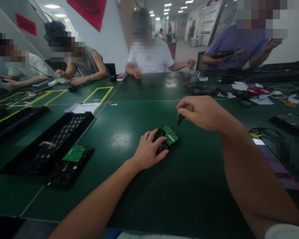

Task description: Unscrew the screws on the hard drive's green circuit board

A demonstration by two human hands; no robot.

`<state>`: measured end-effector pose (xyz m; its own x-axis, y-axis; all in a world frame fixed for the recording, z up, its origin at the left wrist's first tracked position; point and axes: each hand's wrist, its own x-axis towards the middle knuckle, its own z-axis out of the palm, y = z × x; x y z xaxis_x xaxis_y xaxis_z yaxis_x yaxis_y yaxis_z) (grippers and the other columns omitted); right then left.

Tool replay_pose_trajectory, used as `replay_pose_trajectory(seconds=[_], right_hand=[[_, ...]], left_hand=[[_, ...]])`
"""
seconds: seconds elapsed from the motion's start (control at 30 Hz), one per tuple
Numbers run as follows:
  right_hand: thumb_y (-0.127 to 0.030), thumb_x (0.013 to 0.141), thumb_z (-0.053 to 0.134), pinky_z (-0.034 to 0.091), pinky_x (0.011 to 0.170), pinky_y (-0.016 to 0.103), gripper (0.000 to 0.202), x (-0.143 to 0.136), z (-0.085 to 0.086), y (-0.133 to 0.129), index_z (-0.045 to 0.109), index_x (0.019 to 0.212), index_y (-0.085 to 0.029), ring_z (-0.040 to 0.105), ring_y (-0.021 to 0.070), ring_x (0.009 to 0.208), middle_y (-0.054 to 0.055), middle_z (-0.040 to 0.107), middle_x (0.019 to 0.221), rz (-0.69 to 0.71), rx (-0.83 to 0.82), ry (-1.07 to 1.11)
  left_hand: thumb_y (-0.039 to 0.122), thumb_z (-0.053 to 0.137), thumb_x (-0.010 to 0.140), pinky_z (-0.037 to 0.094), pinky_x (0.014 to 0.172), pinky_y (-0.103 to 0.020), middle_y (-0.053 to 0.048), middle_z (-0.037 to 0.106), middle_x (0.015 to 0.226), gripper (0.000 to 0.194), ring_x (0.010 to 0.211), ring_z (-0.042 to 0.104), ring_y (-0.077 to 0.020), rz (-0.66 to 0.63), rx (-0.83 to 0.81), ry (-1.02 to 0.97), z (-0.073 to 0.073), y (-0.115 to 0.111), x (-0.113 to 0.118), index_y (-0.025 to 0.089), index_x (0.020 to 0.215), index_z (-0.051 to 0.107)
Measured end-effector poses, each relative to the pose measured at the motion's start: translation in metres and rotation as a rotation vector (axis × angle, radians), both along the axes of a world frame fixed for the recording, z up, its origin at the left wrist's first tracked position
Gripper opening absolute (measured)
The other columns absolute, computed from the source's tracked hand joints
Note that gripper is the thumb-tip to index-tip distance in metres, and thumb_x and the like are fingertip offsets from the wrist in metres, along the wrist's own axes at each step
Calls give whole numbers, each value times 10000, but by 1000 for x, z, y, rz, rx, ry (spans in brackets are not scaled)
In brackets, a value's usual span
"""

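A black drive with a green circuit board [171,135] lies on the green table [129,199] in front of me. Over its left part my left hand [150,149] is spread, fingers apart, pressing on the black casing. My right hand [200,113] pinches the handle of a small dark green and yellow screwdriver [180,119]. The screwdriver's thin shaft points down to the right edge of the green board; whether its tip sits in a screw is too small to tell.
A similar drive [74,154] lies at left beside a long black tray [62,136]. Cables, gloves [239,87] and another circuit board [292,119] are at right, near a phone-like screen [271,159]. Several people sit or stand across the table.
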<state>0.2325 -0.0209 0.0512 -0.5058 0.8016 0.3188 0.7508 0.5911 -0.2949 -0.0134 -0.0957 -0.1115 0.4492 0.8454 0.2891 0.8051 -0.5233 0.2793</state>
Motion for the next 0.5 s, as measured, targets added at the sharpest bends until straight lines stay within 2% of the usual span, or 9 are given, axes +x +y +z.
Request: replay_pose_trajectory(seconds=[0.23,0.5], right_hand=[[-333,944,648,464,802,326,165,-3,3,-3,770,943,-222,725,234,879,33,786,839,22,-30,24],[-253,925,622,495,809,308,211,-3,6,-7,792,1045,-215,743,229,901,30,809,891,3,-53,3]], left_hand=[[525,676,997,421,1158,-659,-138,390,1654,456,1477,380,-419,-9,-16,9,3,-1,0,304,1394,631],[616,606,1022,395,1175,-673,-151,352,1662,498,1500,346,-429,-30,-38,22,3,-1,-1,308,1413,624]])
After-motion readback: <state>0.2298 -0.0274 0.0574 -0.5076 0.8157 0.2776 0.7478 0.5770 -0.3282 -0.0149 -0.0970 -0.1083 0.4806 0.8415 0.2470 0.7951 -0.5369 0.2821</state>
